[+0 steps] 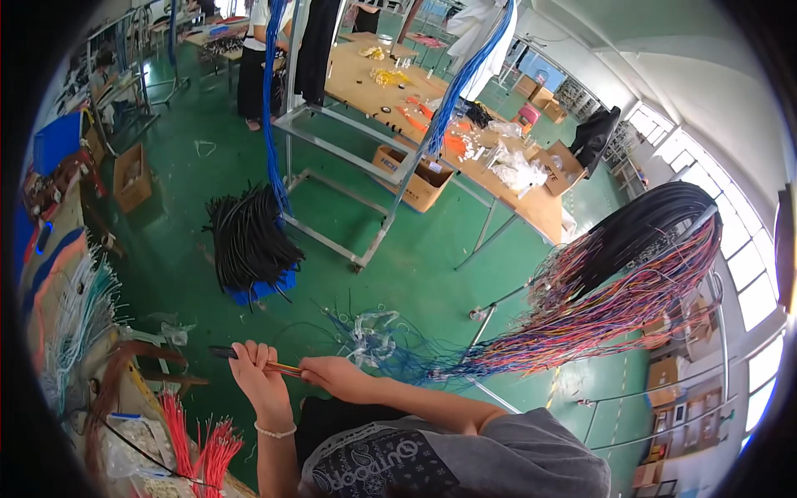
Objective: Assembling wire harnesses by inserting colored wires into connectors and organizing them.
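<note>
My left hand (256,378), with a beaded bracelet at the wrist, is closed round a thin cable (284,368). Its dark end (221,352) sticks out past the fingers, and orange and reddish wires run from that fist across to my right hand (334,377). The right fingers are pinched on these wires. Below my left hand, bunches of red wires (217,448) with pale tips lie on the workbench (139,390). Farther left on the bench is a bundle of pale green and white wires (87,290).
To the right, a rack (722,332) carries a large hank of black cables with multicoloured wire ends (614,290). A pile of black cables (249,236) rests on the floor ahead, beside a metal frame (374,249) hung with blue wires (272,108). Beyond stands a long table (531,207); a person (254,66) is at back left.
</note>
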`<state>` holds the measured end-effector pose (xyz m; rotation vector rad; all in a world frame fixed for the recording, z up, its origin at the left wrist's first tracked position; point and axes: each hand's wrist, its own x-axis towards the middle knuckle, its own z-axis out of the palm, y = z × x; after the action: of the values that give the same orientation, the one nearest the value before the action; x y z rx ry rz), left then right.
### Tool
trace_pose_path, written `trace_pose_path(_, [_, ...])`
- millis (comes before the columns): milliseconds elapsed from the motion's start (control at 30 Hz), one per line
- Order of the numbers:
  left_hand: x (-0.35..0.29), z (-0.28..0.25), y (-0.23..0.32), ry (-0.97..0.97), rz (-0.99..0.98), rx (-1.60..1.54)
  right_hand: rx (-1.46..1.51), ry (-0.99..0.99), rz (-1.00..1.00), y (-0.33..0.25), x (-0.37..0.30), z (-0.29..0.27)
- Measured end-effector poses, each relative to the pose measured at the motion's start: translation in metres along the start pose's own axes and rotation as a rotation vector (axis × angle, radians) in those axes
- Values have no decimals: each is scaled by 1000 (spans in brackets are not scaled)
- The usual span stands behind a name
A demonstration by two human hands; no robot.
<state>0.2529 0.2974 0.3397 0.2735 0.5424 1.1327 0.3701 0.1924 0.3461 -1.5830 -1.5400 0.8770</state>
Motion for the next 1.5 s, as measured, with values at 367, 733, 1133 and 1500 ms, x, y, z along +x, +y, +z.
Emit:
trace_pose_path(367, [-5, 16, 7, -14, 33, 42, -57, 8, -20, 11, -4, 7])
trace_pose_path(733, [-10, 17, -7, -94, 169, 213, -160, 87, 32, 8, -2, 1])
trace_pose_path(1133, [-18, 5, -33, 51, 177, 390, -245, -34, 273, 1, 1, -5])
trace_pose_path(1500, [-47, -30, -69, -67, 233, 942, 642, -134, 574, 13, 49, -36])
